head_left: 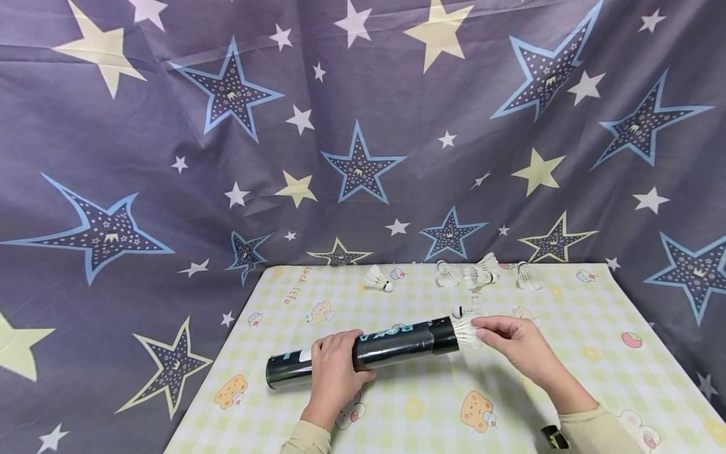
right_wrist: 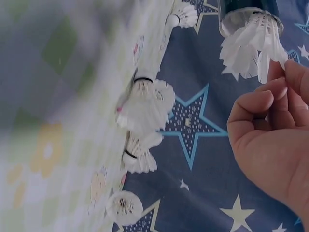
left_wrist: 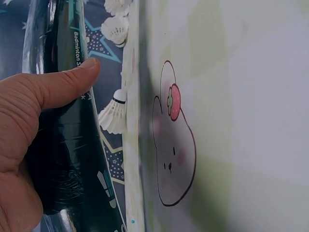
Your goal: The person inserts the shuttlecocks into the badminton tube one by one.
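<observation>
A black badminton shuttlecock tube [head_left: 405, 349] lies tilted across the front of me in the head view, its open end to the right and slightly higher. My left hand [head_left: 336, 375] grips it around the middle; in the left wrist view the thumb lies along the printed side of the tube [left_wrist: 72, 159]. White feathers of a shuttlecock [head_left: 465, 332] stick out of the tube's mouth, with its cork end hidden inside. My right hand [head_left: 522, 347] pinches the feather edge between thumb and index finger, and the right wrist view shows these feathers [right_wrist: 253, 50] spread at the rim.
One shuttlecock [head_left: 467, 311] lies just behind the tube's mouth. Along the table's back edge lie a lone shuttlecock [head_left: 379, 279] and several more to the right, including one on its side [head_left: 529, 277]. A checked cloth [head_left: 420, 435] covers the table; a starry curtain [head_left: 363, 82] hangs behind.
</observation>
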Tool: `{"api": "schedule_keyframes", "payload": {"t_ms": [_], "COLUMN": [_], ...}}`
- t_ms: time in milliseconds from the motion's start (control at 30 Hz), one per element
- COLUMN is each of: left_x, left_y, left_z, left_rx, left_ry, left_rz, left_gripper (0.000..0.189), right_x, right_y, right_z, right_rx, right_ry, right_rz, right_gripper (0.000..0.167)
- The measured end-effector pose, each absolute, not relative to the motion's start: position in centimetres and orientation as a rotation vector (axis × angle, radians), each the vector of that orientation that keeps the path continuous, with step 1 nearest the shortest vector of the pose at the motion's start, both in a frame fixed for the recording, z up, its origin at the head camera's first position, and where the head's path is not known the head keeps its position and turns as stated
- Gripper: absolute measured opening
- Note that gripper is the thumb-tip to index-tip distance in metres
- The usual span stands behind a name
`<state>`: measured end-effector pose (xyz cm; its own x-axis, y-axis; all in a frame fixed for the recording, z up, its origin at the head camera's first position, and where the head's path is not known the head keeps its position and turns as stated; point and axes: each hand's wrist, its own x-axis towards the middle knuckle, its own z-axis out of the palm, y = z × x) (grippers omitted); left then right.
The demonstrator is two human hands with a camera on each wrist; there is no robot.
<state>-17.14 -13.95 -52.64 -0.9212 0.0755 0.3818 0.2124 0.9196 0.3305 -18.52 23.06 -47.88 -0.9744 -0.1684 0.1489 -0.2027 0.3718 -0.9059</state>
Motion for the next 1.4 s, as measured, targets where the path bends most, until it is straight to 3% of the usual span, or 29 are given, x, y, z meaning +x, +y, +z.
{"api": "schedule_keyframes", "payload": {"t_ms": [500, 933, 1400], "left_x": [-16.9, -17.0, -16.7], "left_y": [-13.9, -14.1, -14.2], "left_z": [-52.8, -52.7, -52.5], "left_rx": [-0.220, -0.177, -0.138], "left_ry": [-2.697, -2.697, -2.684], "left_rz": [-0.537, -0.530, -0.548], "left_gripper": [0.086, 0.086, 0.086], "right_x": [-18.1, -17.5, -17.4], "right_y": [20.1, 18.5, 18.0], "right_z": [-49.4, -50.3, -50.4], "right_rx": [0.332, 0.234, 0.286], "right_ry": [-2.454, -2.549, -2.539], "right_rz": [2.077, 1.942, 2.236], "right_gripper": [0.043, 0.024, 0.047]}}
